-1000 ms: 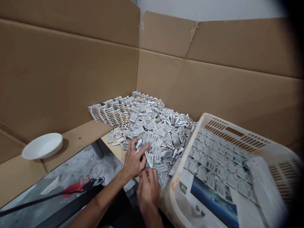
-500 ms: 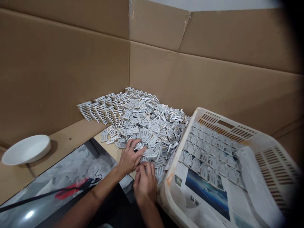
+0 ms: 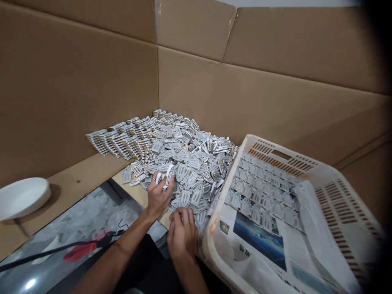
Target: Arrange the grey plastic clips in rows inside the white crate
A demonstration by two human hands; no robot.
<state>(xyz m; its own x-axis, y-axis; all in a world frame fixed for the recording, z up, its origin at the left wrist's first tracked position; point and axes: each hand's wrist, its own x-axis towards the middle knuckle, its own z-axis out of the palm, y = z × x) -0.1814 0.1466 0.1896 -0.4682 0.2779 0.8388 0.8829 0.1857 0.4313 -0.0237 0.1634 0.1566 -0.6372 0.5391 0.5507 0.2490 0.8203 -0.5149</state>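
Note:
A heap of small flat grey-and-white slotted pieces point(image 3: 185, 157), many pointed at one end, covers the table corner. My left hand point(image 3: 158, 197) is closed at the near edge of the heap, holding a couple of these pieces point(image 3: 168, 174) on edge between the fingers. Just below and to the right, my right hand point(image 3: 183, 230) rests against the front of the heap with its fingers curled. Whatever it may hold is hidden. To the right, more of the same pieces point(image 3: 259, 185) lie in rows inside a white plastic basket point(image 3: 214, 232).
Neat stacked rows of pieces point(image 3: 118, 139) stand behind the heap on the left. Tall cardboard walls point(image 3: 196, 81) enclose the back. A white bowl point(image 3: 24, 196) sits at the far left. Printed paper point(image 3: 260, 241) lines the basket. Below the table lie plastic bags point(image 3: 101, 212).
My left hand has lifted slightly from the heap and turned, with slotted pieces now showing upright in its fingers. My right hand stays near its place. The whole view has shifted slightly.

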